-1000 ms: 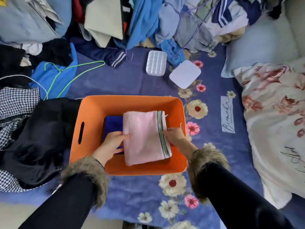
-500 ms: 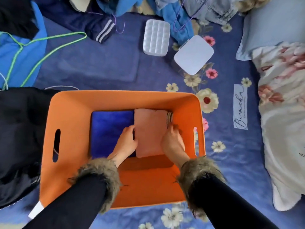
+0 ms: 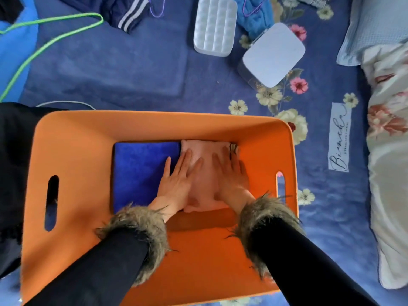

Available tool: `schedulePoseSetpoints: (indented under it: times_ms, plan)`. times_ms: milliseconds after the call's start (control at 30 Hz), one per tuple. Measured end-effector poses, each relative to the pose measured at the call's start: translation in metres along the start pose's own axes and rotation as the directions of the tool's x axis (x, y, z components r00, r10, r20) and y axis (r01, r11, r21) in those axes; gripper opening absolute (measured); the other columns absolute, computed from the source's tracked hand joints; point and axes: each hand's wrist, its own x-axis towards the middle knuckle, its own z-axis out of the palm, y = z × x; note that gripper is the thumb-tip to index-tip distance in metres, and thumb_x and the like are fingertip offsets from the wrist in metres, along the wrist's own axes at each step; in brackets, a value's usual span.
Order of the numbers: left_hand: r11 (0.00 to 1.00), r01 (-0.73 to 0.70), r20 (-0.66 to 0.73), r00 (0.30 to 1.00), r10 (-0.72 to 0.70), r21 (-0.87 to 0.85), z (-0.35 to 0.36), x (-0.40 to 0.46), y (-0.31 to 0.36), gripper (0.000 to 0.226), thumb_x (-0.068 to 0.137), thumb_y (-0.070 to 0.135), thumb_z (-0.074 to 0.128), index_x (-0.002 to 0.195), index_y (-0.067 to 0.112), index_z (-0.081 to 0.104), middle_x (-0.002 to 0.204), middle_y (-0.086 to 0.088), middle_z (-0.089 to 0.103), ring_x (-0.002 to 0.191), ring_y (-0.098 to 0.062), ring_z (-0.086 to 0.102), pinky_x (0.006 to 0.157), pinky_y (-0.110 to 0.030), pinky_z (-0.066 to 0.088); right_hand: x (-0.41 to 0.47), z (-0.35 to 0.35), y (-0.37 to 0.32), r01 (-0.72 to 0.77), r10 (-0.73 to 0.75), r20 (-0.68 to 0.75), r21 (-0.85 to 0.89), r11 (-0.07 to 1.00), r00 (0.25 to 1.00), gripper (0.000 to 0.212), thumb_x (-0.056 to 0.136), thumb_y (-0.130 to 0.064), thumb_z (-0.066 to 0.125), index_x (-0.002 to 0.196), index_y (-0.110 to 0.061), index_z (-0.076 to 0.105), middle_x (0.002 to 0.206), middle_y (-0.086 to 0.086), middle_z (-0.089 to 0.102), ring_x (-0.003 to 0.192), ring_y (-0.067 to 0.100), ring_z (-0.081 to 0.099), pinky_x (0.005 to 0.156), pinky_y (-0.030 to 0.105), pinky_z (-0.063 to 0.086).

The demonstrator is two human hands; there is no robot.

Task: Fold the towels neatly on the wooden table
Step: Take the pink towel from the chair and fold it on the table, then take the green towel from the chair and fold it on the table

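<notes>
Pressing down with both palms, you have your left hand (image 3: 176,184) and right hand (image 3: 231,180) flat on the folded pink towel (image 3: 206,173) at the bottom of the orange bin (image 3: 72,151). Fingers on both are straight and spread, gripping nothing; the left one lies half over the seam where the pink towel meets the folded blue towel (image 3: 141,171), so its outer fingers touch the blue cloth. The two towels lie side by side, edges touching, blue to your left and pink to your right, both against the bin's far wall. A striped hem shows at the pink towel's far right corner. Your black sleeves end in brown fur cuffs (image 3: 141,228) just behind the wrists.

The bin sits on a blue flowered bedspread (image 3: 132,69). Beyond it lie a white ribbed tray (image 3: 215,26) and, just beside that, a white square lid (image 3: 273,55). A green hanger (image 3: 55,38) rests at far left, a floral pillow (image 3: 388,151) at right, and dark clothing (image 3: 15,151) touches the bin's left side.
</notes>
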Motion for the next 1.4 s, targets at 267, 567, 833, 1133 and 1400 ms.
schedulePoseSetpoints:
  times_ms: [267, 567, 833, 1133, 1400]
  plan:
    - [0.989, 0.028, 0.049, 0.999, -0.021, -0.147, -0.036, -0.051, -0.002, 0.089, 0.084, 0.046, 0.059, 0.149, 0.023, 0.002, 0.157, -0.007, -0.013, 0.144, -0.020, -0.015, 0.115, -0.049, -0.007, -0.053, -0.029, 0.000, 0.055, -0.063, 0.036, 0.193, 0.980, 0.997, 0.083, 0.090, -0.021, 0.055, 0.149, -0.023, -0.003, 0.157, 0.008, -0.011, 0.144, 0.031, -0.009, 0.117, 0.042, 0.008]
    - [0.796, 0.094, -0.384, 0.838, -0.388, -0.598, -0.072, -0.213, 0.007, 0.036, 0.086, 0.011, 0.061, 0.121, 0.005, 0.058, 0.127, -0.013, 0.056, 0.116, -0.027, 0.056, 0.096, -0.035, 0.042, -0.195, -0.094, -0.039, 0.102, -0.099, -0.042, 0.648, 0.755, 0.994, 0.039, 0.095, -0.027, 0.047, 0.131, -0.014, 0.050, 0.129, 0.014, 0.057, 0.119, 0.032, 0.051, 0.094, 0.031, 0.038]
    - [0.589, 0.174, -0.382, 0.612, -0.693, -0.789, -0.066, -0.399, 0.039, 0.055, 0.081, 0.042, 0.039, 0.112, 0.002, 0.062, 0.109, -0.007, 0.065, 0.099, -0.007, 0.049, 0.085, -0.012, 0.030, -0.309, -0.112, -0.084, 0.390, -0.342, -0.206, 0.641, 0.661, 0.917, 0.031, 0.092, -0.024, 0.050, 0.116, -0.008, 0.058, 0.116, 0.014, 0.063, 0.115, 0.034, 0.052, 0.084, 0.030, 0.039]
    - [0.218, 0.157, -0.208, 0.080, -0.975, -0.963, -0.033, -0.574, 0.066, 0.055, 0.079, 0.047, 0.043, 0.113, 0.008, 0.063, 0.110, -0.004, 0.067, 0.100, -0.017, 0.063, 0.088, -0.025, 0.044, -0.406, -0.115, -0.206, 0.747, -0.720, -0.234, 0.354, 0.562, 0.653, 0.037, 0.092, -0.022, 0.053, 0.129, -0.017, 0.049, 0.111, 0.009, 0.065, 0.107, 0.027, 0.058, 0.079, 0.026, 0.035]
    - [0.033, 0.315, -0.113, -0.242, -0.964, -0.949, 0.048, -0.717, 0.075, 0.033, 0.095, 0.026, 0.047, 0.126, 0.017, 0.053, 0.124, 0.002, 0.058, 0.113, -0.015, 0.055, 0.096, -0.026, 0.040, -0.512, -0.069, -0.340, 0.954, -0.954, -0.077, 0.097, 0.283, 0.291, 0.039, 0.095, -0.021, 0.048, 0.134, -0.015, 0.044, 0.118, 0.008, 0.061, 0.106, 0.025, 0.058, 0.085, 0.027, 0.042]
